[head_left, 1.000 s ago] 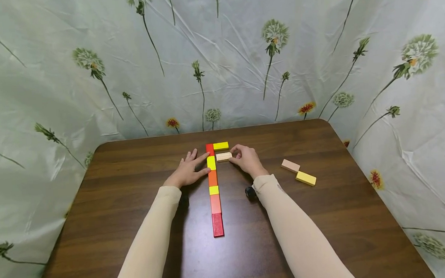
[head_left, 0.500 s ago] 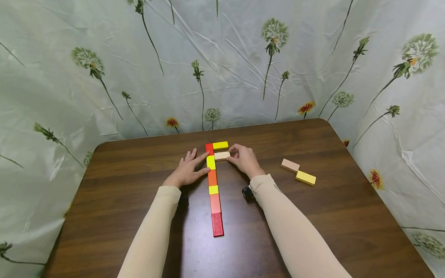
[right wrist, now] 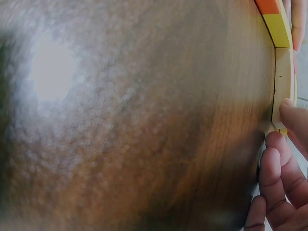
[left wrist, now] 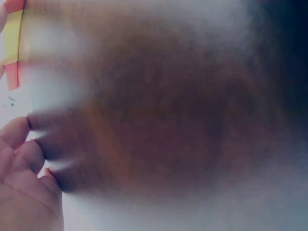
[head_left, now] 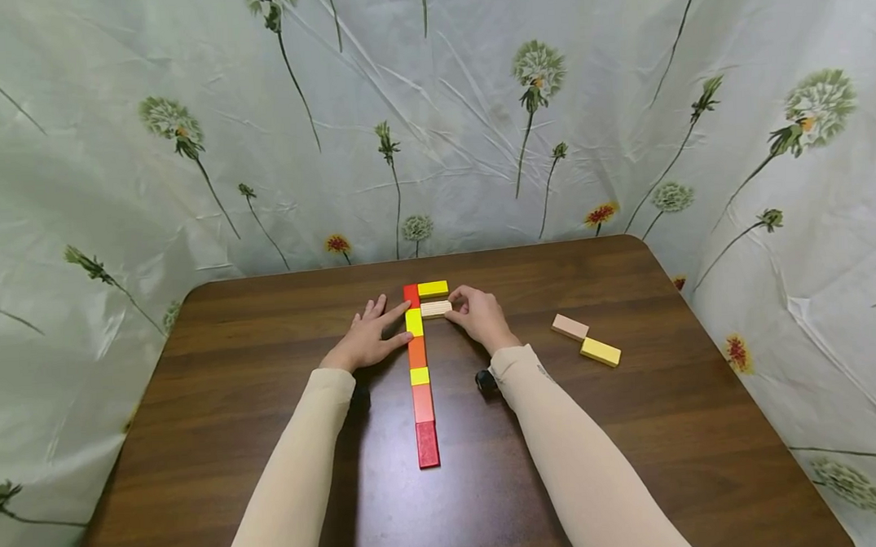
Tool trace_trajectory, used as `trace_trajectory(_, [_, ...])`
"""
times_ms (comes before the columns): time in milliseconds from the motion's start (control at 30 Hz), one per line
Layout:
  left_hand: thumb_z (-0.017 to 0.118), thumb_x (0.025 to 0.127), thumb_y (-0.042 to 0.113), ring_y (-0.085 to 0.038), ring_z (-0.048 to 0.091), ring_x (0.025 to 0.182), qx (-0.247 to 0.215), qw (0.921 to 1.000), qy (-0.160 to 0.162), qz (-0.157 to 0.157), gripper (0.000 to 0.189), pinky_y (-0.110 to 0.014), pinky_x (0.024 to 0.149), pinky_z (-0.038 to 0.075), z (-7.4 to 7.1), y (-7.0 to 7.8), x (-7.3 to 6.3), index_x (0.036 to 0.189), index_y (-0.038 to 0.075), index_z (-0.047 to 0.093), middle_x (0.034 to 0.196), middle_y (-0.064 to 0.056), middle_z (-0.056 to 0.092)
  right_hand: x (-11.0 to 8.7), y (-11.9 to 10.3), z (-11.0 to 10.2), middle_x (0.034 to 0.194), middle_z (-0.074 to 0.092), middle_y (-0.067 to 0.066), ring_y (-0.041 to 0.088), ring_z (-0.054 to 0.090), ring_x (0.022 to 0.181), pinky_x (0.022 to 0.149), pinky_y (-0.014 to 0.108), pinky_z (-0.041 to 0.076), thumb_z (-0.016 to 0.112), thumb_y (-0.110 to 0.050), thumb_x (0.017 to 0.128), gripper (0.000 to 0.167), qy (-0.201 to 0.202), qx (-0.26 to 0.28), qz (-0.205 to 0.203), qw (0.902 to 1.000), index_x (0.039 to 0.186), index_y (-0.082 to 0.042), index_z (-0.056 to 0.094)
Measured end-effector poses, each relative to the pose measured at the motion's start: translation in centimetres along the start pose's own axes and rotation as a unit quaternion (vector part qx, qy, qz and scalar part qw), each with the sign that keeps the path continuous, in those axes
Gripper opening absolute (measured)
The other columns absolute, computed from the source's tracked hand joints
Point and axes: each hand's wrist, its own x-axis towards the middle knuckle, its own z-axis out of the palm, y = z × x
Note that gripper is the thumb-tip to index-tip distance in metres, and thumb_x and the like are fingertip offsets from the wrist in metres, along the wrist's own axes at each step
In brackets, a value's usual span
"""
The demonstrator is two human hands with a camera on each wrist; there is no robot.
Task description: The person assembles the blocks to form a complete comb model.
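Observation:
A straight line of red, yellow, orange and pink blocks runs down the table, from a red block (head_left: 411, 296) at the far end to a darker red block (head_left: 427, 445) nearest me. My left hand (head_left: 367, 338) lies beside it with fingers spread; its index finger and thumb touch the line around a yellow block (head_left: 414, 323). On the line's right side, my right hand (head_left: 481, 316) pinches the outer end of a pale wooden block (head_left: 435, 309) with grooved lines. In the right wrist view, the thumb rests on that pale block (right wrist: 283, 82), which meets the line.
Just beyond the pale block, a yellow block (head_left: 433, 289) sticks out right from the line's far end. A pale pinkish block (head_left: 570, 326) and another yellow block (head_left: 600, 352) lie farther right, corners close together. A flowered curtain (head_left: 467, 101) hangs behind the table (head_left: 269, 444).
My right hand has slid the pale wooden block slightly left, closing the small gap to the line. The left hand has stayed in place.

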Motion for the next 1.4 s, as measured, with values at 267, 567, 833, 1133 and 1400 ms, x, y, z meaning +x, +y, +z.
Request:
trace_trajectory(267, [0.059,0.108,0.052,-0.048,-0.002,0.168,0.000,1.0000,0.002,0.000,0.074,-0.068,0.134,0.001,0.1,0.2,0.1,0.172,0.031,0.028,0.181,-0.022,0.003,-0.1,0.0,-0.2,0.082,0.061,0.005,0.019,0.054,0.073,0.069,0.029,0.044,0.081,-0.023,0.098,0.026,0.004,0.003,0.002,1.0000,0.121,-0.012,0.073])
trace_trajectory(567, [0.058,0.108,0.054,-0.049,0.000,0.167,0.005,1.0000,0.006,0.000,0.074,-0.069,0.133,0.002,0.4,0.1,0.3,0.172,0.032,0.027,0.181,-0.022,0.005,-0.2,0.1,-0.3,0.082,0.061,0.004,0.018,0.054,0.072,0.068,0.028,0.042,0.081,-0.024,0.098,0.029,-0.001,-0.002,0.003,1.0000,0.123,-0.013,0.072])
trace_trajectory(833, [0.058,0.108,0.054,-0.047,-0.001,0.168,0.006,1.0000,0.005,0.000,0.074,-0.068,0.134,0.001,0.3,0.0,0.2,0.172,0.033,0.027,0.181,-0.022,0.004,-0.2,0.2,-0.7,0.082,0.061,0.005,0.018,0.053,0.071,0.068,0.028,0.042,0.082,-0.024,0.098,0.033,-0.016,0.001,-0.006,0.9999,0.126,-0.012,0.070])
trace_trajectory(1133, [0.059,0.108,0.054,-0.047,-0.001,0.168,0.009,0.9999,0.005,0.001,0.075,-0.067,0.134,0.001,0.2,-0.2,0.2,0.172,0.031,0.027,0.181,-0.022,0.004,-0.4,0.8,-2.6,0.083,0.060,0.006,0.018,0.053,0.073,0.070,0.028,0.044,0.081,-0.022,0.098,0.036,-0.048,0.017,-0.027,0.9983,0.130,-0.009,0.070])
trace_trajectory(1400, [0.059,0.108,0.053,-0.047,0.000,0.168,0.012,0.9999,0.005,0.001,0.075,-0.067,0.134,0.001,0.2,-0.4,0.1,0.172,0.030,0.027,0.181,-0.021,0.004,0.0,2.6,-5.6,0.084,0.061,0.004,0.016,0.051,0.068,0.066,0.029,0.043,0.079,-0.022,0.100,0.040,-0.057,-0.014,-0.040,0.9975,0.135,-0.007,0.069])
